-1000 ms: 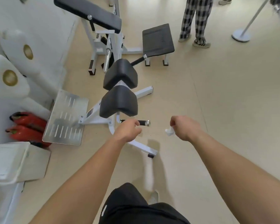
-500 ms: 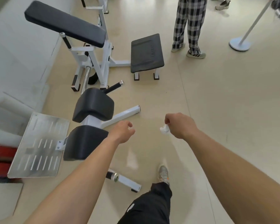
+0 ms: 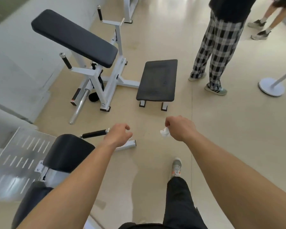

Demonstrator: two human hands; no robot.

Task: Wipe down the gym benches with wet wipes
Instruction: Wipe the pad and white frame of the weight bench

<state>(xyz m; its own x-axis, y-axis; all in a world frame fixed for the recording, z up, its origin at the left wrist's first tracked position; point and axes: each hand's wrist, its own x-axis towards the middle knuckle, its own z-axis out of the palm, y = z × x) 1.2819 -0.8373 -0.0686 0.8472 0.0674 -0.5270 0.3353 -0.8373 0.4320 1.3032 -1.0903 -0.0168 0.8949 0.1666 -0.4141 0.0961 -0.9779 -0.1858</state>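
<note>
The curl bench (image 3: 74, 37) ahead on my left is the largest thing, a long black pad tilted on a white frame, with its low black seat pad (image 3: 157, 80) just to the right. A small red-and-black sticker (image 3: 73, 99) sits on one frame foot, too small to read.

Nearer me stands a second machine. Its upper black pad (image 3: 68, 152) is clear to see, the lower one is half hidden behind my left forearm, and its slotted metal footplate (image 3: 15, 162) is cut by the left edge. A person in checked trousers (image 3: 216, 52) is cropped above the waist. The round stand base (image 3: 271, 87) sends its pole out of view on the right.

My left grip (image 3: 117, 135) hangs over the floor with its fingers loosely curled round nothing. My right grip (image 3: 180, 128) pinches the crumpled wet wipe (image 3: 164, 133), which is held in the air short of the seat pad and touches no pad.

Since half a second ago the curl bench has drawn closer and the near machine has slid down-left. Another pair of legs (image 3: 262, 25) has entered at the top right. The wipe stays in the same grip.
</note>
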